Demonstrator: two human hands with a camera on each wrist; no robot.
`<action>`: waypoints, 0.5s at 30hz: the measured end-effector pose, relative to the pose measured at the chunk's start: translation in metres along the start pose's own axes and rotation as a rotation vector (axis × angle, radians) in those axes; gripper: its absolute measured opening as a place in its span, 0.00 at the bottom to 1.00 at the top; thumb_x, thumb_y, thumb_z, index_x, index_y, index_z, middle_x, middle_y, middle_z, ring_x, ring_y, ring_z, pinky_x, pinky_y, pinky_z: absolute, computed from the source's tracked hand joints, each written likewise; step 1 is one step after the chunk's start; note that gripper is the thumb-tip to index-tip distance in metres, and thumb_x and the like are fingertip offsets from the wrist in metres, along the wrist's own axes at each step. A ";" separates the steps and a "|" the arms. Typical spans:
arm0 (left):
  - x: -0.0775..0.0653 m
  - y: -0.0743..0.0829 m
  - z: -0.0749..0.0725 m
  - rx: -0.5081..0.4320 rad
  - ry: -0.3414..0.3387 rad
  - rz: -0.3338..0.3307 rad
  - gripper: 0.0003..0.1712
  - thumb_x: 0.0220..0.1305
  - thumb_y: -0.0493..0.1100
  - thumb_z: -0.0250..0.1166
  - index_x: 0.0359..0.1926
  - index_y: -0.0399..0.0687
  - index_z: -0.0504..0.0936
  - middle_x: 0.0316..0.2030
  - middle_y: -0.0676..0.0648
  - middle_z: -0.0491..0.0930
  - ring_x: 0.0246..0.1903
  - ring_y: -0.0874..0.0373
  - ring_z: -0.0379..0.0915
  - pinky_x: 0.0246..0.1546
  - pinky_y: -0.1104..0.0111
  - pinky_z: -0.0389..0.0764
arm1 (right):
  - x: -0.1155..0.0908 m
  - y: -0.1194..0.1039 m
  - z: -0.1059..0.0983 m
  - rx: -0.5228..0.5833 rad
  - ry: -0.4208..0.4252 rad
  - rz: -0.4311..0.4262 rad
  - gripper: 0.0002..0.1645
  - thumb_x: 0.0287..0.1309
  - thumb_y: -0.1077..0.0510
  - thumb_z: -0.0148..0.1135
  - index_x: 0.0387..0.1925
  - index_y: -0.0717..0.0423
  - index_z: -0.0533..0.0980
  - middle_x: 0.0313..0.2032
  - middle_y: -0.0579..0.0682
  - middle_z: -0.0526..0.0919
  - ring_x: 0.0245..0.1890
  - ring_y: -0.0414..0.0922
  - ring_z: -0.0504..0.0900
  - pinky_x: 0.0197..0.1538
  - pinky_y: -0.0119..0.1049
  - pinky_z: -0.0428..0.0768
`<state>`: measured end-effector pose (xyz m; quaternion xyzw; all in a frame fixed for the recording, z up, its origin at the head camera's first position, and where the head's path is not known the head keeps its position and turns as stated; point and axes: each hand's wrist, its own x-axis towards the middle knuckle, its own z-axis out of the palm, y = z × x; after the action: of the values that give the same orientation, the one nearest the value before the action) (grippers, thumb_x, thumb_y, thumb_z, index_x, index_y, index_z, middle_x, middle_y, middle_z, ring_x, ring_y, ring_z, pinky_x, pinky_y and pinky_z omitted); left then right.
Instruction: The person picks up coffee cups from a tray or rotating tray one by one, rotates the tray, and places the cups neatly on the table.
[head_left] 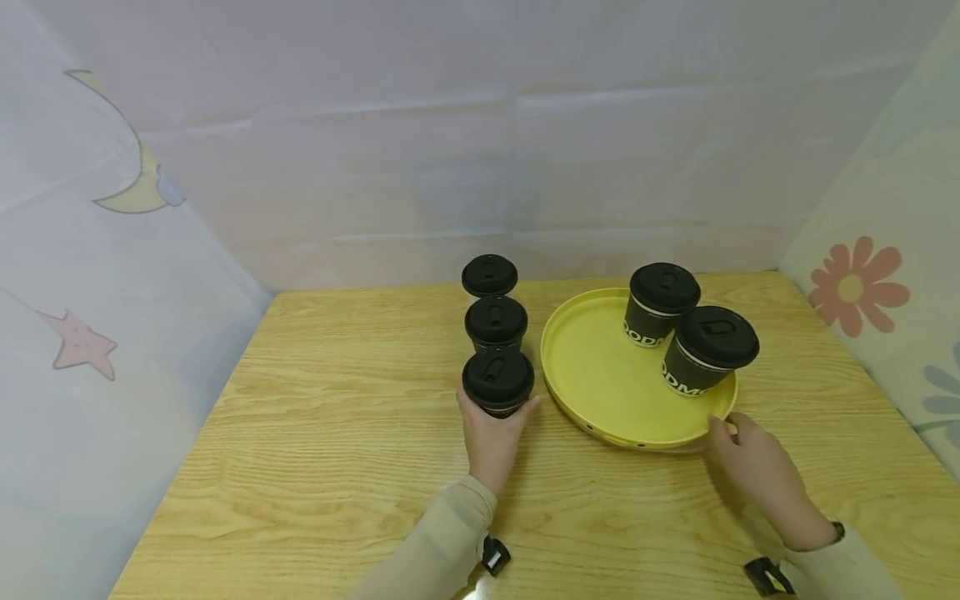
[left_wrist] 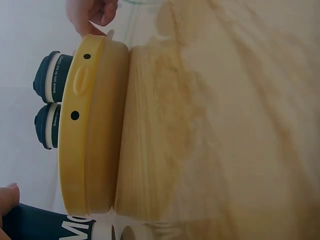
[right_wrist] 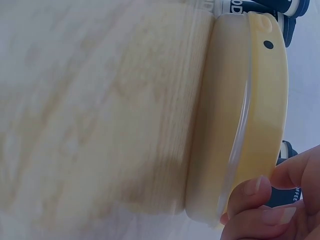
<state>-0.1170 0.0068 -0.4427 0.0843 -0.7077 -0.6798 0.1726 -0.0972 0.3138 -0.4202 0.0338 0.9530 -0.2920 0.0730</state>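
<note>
My left hand (head_left: 491, 437) grips a dark lidded paper coffee cup (head_left: 498, 379), fingers and thumb around its sides. This cup is nearest me in a row of three; behind it stand a second lidded cup (head_left: 496, 323) and a third (head_left: 489, 275). In the left wrist view, part of the gripped cup (left_wrist: 42, 224) and its white lettering show at the bottom. To the right, my right hand (head_left: 753, 462) pinches the near right rim of a round yellow tray (head_left: 592, 367). Two more lidded cups, one behind (head_left: 662, 304) and one nearer (head_left: 708, 350), stand upright on the tray's right side.
Everything rests on a wood-grain table (head_left: 337, 417). A pale cloth backdrop (head_left: 450, 150) rises right behind its far edge, with printed side panels left and right. The tray's left rim lies close beside the row of cups.
</note>
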 end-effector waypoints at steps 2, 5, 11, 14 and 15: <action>-0.001 0.000 0.000 0.015 -0.001 0.014 0.56 0.47 0.40 0.80 0.70 0.42 0.52 0.63 0.41 0.62 0.64 0.48 0.61 0.66 0.52 0.60 | 0.000 0.000 0.000 -0.001 -0.002 0.002 0.37 0.76 0.50 0.32 0.56 0.88 0.61 0.51 0.84 0.69 0.47 0.75 0.74 0.43 0.63 0.76; -0.003 -0.001 0.000 0.030 -0.006 0.029 0.57 0.46 0.39 0.80 0.70 0.42 0.52 0.64 0.41 0.61 0.65 0.48 0.60 0.66 0.52 0.60 | 0.000 0.000 -0.001 -0.004 -0.003 0.004 0.37 0.76 0.50 0.32 0.56 0.88 0.60 0.51 0.84 0.68 0.47 0.75 0.74 0.44 0.63 0.75; -0.006 -0.005 -0.003 0.085 -0.022 0.036 0.62 0.44 0.38 0.80 0.72 0.37 0.48 0.67 0.36 0.58 0.66 0.43 0.57 0.65 0.48 0.59 | 0.001 0.000 -0.002 -0.001 -0.012 0.007 0.37 0.76 0.49 0.32 0.57 0.88 0.59 0.52 0.84 0.67 0.48 0.75 0.73 0.44 0.63 0.75; -0.009 -0.004 -0.008 0.113 -0.073 -0.002 0.64 0.45 0.36 0.80 0.73 0.36 0.45 0.69 0.34 0.54 0.68 0.41 0.54 0.66 0.47 0.58 | 0.001 0.000 -0.001 0.002 -0.014 0.003 0.38 0.76 0.49 0.32 0.57 0.88 0.59 0.52 0.84 0.67 0.48 0.75 0.73 0.44 0.63 0.75; -0.009 -0.003 -0.010 0.125 -0.095 -0.021 0.64 0.46 0.36 0.79 0.73 0.35 0.43 0.69 0.33 0.52 0.68 0.40 0.52 0.66 0.46 0.57 | 0.001 0.000 -0.001 0.005 -0.016 0.000 0.38 0.76 0.49 0.32 0.57 0.88 0.60 0.52 0.84 0.67 0.47 0.75 0.73 0.44 0.63 0.75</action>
<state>-0.1048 0.0002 -0.4467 0.0700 -0.7552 -0.6394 0.1260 -0.0982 0.3141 -0.4198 0.0319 0.9517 -0.2946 0.0804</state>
